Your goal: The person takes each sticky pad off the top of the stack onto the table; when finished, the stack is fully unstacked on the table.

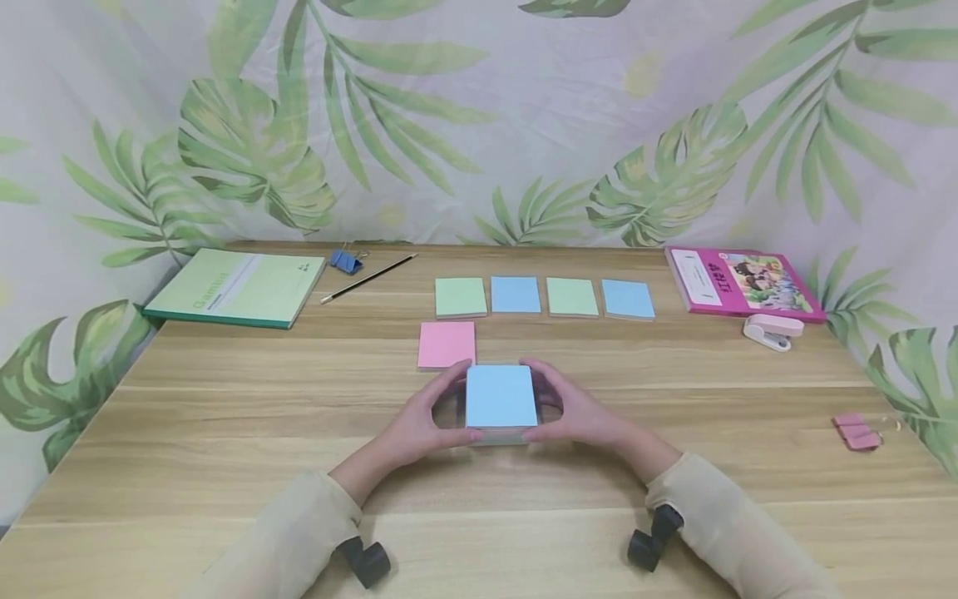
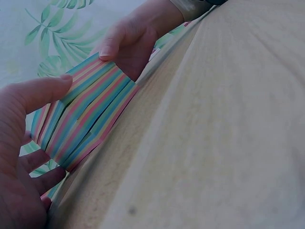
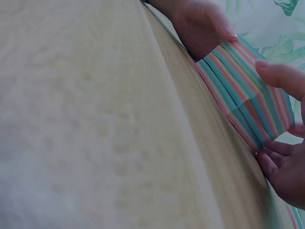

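Clasping a stack (image 1: 501, 396) of striped-edged pads from both sides at the table (image 1: 494, 532), with left hand (image 1: 412, 423) and right hand (image 1: 575, 418) equally near, gripping with fingers curled and thumbs on the near face. Set squarely between the palms, blue side up, with a square-looking top and no clear long axis there. Lying just nearer than, and right of, the pink pad (image 1: 446, 344), by the left fingertips, and well short of the row of four (image 1: 531, 295). Hard to tell whether resting on the table or slightly raised.
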`<move>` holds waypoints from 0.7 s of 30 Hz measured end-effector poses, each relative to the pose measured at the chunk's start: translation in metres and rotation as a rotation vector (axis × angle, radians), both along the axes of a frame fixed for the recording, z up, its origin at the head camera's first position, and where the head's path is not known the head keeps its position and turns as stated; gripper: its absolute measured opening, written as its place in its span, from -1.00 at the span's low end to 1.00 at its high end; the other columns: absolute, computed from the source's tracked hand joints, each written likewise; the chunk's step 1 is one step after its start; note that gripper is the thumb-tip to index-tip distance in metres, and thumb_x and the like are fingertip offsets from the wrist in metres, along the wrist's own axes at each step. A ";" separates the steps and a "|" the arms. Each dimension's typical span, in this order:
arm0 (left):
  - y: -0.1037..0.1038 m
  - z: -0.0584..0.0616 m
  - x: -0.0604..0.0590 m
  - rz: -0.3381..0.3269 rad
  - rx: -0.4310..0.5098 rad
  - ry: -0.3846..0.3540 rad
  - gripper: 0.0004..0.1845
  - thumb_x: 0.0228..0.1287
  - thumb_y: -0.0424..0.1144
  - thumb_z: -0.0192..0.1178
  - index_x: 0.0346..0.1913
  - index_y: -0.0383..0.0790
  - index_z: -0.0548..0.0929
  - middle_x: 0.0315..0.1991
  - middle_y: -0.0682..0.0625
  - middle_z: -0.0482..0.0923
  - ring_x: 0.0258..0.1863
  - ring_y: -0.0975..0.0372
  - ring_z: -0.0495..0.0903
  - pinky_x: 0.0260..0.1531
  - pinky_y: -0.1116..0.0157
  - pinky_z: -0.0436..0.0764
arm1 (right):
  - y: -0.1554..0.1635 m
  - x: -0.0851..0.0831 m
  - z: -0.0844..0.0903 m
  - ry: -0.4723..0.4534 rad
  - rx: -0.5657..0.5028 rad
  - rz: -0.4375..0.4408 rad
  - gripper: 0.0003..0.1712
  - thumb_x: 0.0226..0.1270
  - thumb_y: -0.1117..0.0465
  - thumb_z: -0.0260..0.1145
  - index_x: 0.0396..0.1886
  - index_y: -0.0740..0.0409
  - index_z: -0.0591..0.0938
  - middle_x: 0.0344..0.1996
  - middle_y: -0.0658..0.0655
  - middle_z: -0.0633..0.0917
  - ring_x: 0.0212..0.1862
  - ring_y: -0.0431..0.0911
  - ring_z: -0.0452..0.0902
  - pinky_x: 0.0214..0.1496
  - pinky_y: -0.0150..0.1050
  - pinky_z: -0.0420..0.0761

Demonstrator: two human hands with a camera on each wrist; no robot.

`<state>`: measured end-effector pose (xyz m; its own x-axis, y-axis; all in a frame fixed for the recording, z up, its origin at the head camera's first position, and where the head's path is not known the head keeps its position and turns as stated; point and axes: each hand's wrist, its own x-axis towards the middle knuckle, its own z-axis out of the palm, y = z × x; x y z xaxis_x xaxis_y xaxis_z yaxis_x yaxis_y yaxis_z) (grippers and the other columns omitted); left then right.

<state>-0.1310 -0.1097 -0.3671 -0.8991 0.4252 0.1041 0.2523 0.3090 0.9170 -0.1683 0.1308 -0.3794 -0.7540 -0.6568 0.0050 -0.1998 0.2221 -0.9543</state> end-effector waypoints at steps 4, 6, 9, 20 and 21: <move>0.000 0.001 0.001 -0.006 -0.009 -0.007 -0.12 -0.13 -0.29 0.34 0.28 -0.21 0.09 0.21 -0.13 0.14 0.20 0.09 0.07 0.16 0.04 -0.05 | 0.004 -0.001 -0.002 -0.040 -0.057 0.007 0.00 -0.15 0.39 0.40 0.27 0.21 0.02 0.17 0.23 0.22 0.19 0.02 0.12 0.18 -0.14 0.16; 0.000 0.002 0.001 -0.002 -0.024 -0.006 -0.13 -0.13 -0.28 0.34 0.28 -0.20 0.10 0.22 -0.13 0.14 0.21 0.10 0.06 0.16 0.05 -0.04 | 0.009 -0.005 -0.008 -0.064 -0.081 0.012 -0.01 -0.14 0.38 0.40 0.27 0.19 0.02 0.19 0.23 0.20 0.20 0.01 0.11 0.19 -0.16 0.15; 0.001 0.004 0.002 0.005 -0.057 -0.003 -0.14 -0.13 -0.26 0.34 0.27 -0.20 0.13 0.22 -0.13 0.13 0.22 0.10 0.04 0.16 0.06 -0.02 | 0.019 -0.006 -0.008 -0.106 -0.103 0.003 0.01 -0.12 0.38 0.38 0.28 0.18 -0.02 0.18 0.26 0.21 0.20 0.03 0.11 0.18 -0.16 0.17; 0.000 0.002 0.003 0.013 -0.097 0.017 -0.13 -0.14 -0.24 0.35 0.27 -0.20 0.13 0.22 -0.13 0.13 0.22 0.12 0.05 0.16 0.10 0.01 | 0.043 -0.023 0.004 -0.385 -0.338 -0.078 0.05 -0.09 0.61 0.19 0.32 0.10 -0.15 0.06 0.37 0.34 -0.07 0.04 0.44 -0.06 -0.18 0.45; -0.001 0.001 0.003 0.014 -0.096 0.018 -0.13 -0.14 -0.24 0.35 0.27 -0.20 0.13 0.22 -0.13 0.13 0.21 0.11 0.05 0.16 0.10 0.02 | 0.043 -0.027 0.004 -0.424 -0.368 -0.088 0.04 -0.07 0.63 0.16 0.33 0.06 -0.16 0.07 0.36 0.32 -0.09 0.03 0.45 -0.06 -0.18 0.45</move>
